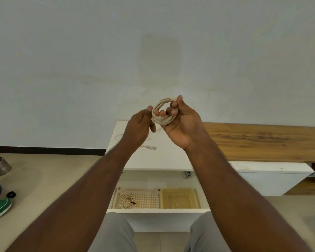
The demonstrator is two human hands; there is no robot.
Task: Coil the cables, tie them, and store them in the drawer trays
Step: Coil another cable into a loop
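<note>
Grey-trousered knees sit nearest, just before an open white drawer. Inside it, a perforated beige tray holds a coiled, tied cable; beside it lies a smooth translucent yellow tray. Above, both bare arms reach forward. The right hand has its fingers curled through a round cream cable coil, gripping it. The left hand pinches the coil's left edge, apparently between thumb and forefinger. A loose cable end with a clear plug rests on the white tabletop below.
</note>
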